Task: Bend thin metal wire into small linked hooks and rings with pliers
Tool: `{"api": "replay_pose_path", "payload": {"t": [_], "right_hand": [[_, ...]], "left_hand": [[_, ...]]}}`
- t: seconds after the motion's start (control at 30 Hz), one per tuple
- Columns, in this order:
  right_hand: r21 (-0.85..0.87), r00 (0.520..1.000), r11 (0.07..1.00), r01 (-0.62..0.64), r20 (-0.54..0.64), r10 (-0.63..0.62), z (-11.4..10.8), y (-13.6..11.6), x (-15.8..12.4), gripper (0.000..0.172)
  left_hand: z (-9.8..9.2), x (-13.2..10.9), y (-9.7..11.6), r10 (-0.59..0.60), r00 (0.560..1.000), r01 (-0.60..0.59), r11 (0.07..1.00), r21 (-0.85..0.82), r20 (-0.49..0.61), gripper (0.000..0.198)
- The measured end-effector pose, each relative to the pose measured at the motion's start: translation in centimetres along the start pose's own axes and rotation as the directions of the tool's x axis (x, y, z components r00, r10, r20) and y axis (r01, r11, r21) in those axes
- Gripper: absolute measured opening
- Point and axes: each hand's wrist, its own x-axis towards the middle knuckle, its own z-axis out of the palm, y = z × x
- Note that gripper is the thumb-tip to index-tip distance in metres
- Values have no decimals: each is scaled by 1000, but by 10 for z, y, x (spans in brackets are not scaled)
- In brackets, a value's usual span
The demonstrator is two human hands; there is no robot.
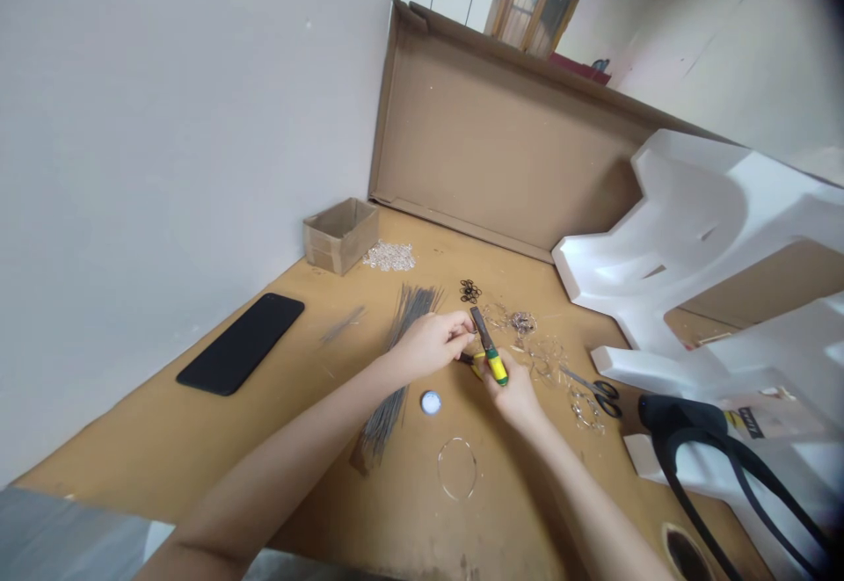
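Note:
In my right hand (511,392) I grip pliers (491,354) with yellow and green handles, jaws pointing away from me. Close to the jaws, my left hand (432,339) has thumb and fingers pinched together; whatever lies between them is too small to make out. Under and beside my left hand lies a bundle of thin grey wires (389,414). A wire ring (457,468) lies on the table nearer to me, and a small round blue-white lid (431,403) sits between the ring and my hands.
Beyond my hands are black rings (469,291), tangled wire pieces (523,323) and clear beads (390,256) beside a cardboard box (341,234). Scissors (599,390) and wire loops (585,412) lie right, near white foam (692,212). A black phone (242,344) lies left.

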Motion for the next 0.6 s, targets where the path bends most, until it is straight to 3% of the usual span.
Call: {"api": "replay_pose_path", "payload": {"t": [0.2,0.3,0.6], "right_hand": [[-3,1000,1000,-10,-1,10,-4,-5,-1,14],[13,999,1000,-15,33,14,-8,-7,-4,14],[31,984,999,36,174,-41,-18,-7,-9,27]], "left_hand": [[3,-4,6,125,987,-97,963,251,-100,14],[6,-6,9,133,985,-96,949,301,-106,17],[9,-9,12,11,998,-5,996,85,-63,19]]}}
